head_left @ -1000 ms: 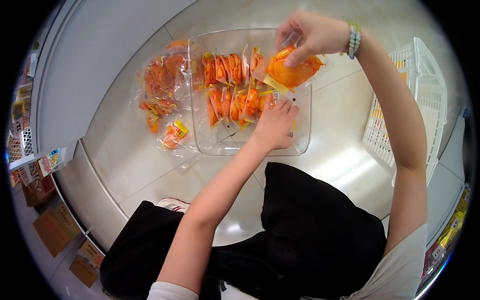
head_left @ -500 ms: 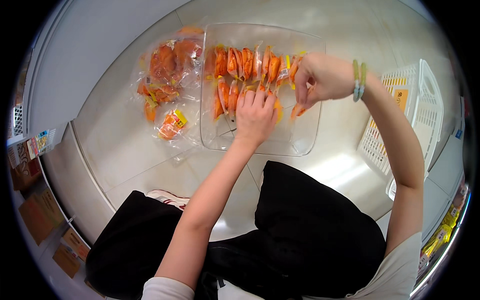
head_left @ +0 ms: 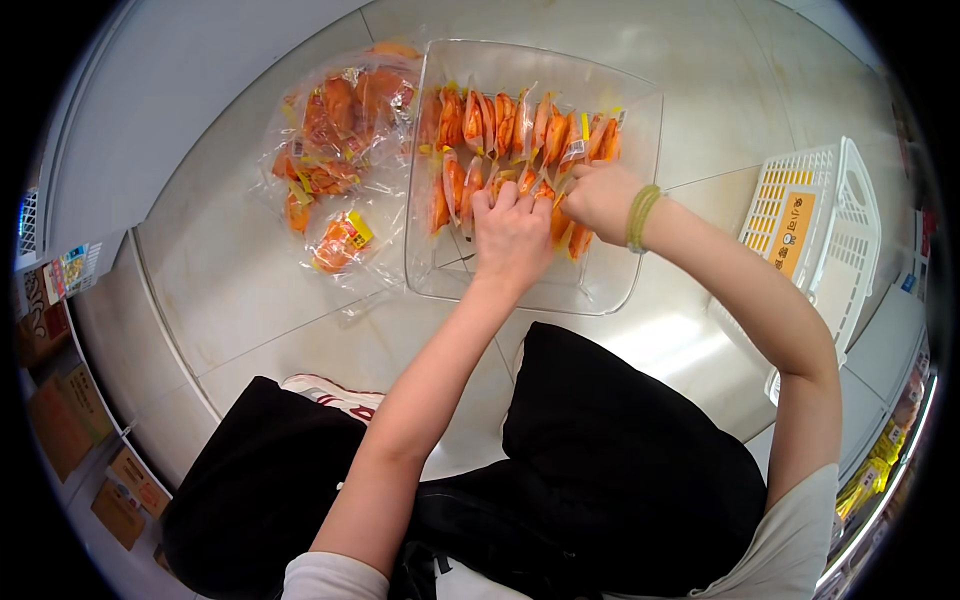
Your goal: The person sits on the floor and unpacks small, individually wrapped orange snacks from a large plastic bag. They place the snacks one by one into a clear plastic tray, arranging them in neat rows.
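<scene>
A clear plastic bin point(head_left: 440, 275) on the floor holds two rows of small clear packets of orange food standing on edge. The back row point(head_left: 502, 125) spans most of its width. My left hand point(head_left: 513, 235) presses down on the front row, its fingers curled over the packet tops. At that row's right end, my right hand point(head_left: 605, 203) is closed around the upper part of an orange food packet point(head_left: 579, 241); its fingertips are partly hidden. Left of the bin lies a large clear bag point(head_left: 340, 115) of similar packets, with one loose packet point(head_left: 342, 243) near its lower end.
A white perforated plastic basket point(head_left: 858, 270) with an orange label stands on the tiled floor to the right. Shelves with cardboard boxes point(head_left: 70, 420) line the left side, and yellow packages point(head_left: 868, 480) fill a shelf at far right. My knees flank the near floor.
My right hand has moved left and down with a packet, from beside the bin's right part to the front row's end. My left hand stays on the front row.
</scene>
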Available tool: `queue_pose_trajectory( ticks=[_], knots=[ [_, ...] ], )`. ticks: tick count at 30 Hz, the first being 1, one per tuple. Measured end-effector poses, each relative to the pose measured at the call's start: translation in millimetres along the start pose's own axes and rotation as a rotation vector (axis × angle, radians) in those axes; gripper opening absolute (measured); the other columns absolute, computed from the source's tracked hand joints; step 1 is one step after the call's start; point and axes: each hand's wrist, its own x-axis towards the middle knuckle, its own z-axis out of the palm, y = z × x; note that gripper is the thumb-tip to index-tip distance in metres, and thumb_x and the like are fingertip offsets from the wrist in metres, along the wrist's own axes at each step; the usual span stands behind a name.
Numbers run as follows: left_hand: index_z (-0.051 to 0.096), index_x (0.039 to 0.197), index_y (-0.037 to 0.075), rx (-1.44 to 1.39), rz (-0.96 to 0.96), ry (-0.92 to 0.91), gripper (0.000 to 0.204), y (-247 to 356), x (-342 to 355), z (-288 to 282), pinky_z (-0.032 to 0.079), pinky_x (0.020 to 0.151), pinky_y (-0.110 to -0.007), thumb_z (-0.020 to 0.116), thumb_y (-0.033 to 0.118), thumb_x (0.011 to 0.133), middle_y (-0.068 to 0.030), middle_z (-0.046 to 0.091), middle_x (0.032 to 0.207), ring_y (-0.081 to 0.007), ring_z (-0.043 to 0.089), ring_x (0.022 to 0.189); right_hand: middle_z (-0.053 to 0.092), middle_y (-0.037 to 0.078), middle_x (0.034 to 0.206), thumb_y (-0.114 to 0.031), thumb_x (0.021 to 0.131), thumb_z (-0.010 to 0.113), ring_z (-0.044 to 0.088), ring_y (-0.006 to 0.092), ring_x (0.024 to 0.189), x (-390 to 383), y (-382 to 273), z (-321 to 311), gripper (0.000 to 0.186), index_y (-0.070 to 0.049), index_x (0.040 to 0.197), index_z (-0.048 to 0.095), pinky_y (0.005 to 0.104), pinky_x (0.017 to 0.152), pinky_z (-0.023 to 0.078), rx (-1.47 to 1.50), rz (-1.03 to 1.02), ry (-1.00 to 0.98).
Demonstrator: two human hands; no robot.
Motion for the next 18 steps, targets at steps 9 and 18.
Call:
queue_pose_trajectory(
  ticks=[9,18],
  knots=[
    [0.062,0.083,0.010,-0.107,-0.114,0.133,0.019,10.3,-9.0,-5.9,0.036,0.078,-0.037,0.070,0.018,0.067,-0.0054,0.062,0.088,-0.0219,0.055,0.081,0.065,0.004,0.087,-0.018,0.076,0.064,0.065,0.0222,0.079,11.9,-36.1,20.2,0.009,-0.013,0.081,0.070,0.0333,0.061,0.051,-0.238,0.152,-0.173],
    [0.059,0.084,0.005,-0.288,-0.139,0.505,0.014,-39.6,-17.8,-77.8,0.048,0.067,-0.036,0.065,0.004,0.071,-0.0098,0.062,0.094,-0.0257,0.061,0.077,0.062,0.006,0.092,-0.013,0.075,0.062,0.059,0.0214,0.093,7.1,-28.8,12.9,0.012,-0.011,0.084,0.070,0.0347,0.078,0.045,-0.301,0.190,-0.049]
  ],
)
